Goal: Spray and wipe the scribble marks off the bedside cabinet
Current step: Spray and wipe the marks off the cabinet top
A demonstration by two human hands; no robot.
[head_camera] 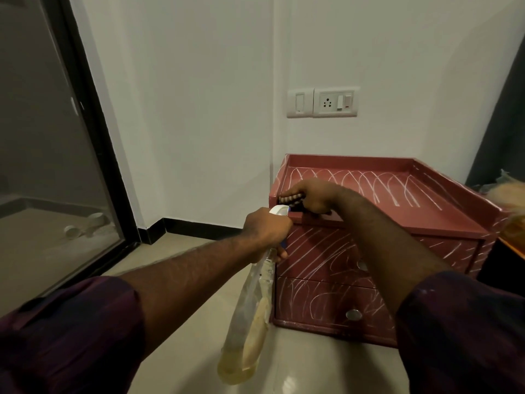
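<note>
A low red bedside cabinet (443, 223) stands against the white wall, with white scribble marks (369, 180) across its top and both drawer fronts. My left hand (267, 231) grips the neck of a clear spray bottle (252, 308) holding a little yellowish liquid; its white nozzle points at the cabinet's front left corner. My right hand (312, 199) rests on the top's left edge and grips a dark, ribbed cloth-like thing (291, 201), mostly hidden by the fingers.
A socket and switch plate (322, 102) sits on the wall above the cabinet. A dark-framed glass door (93, 155) fills the left side. Pale floor tiles (312, 362) lie in front. A dark curtain (502, 123) and an orange-edged object (514, 237) stand at the right.
</note>
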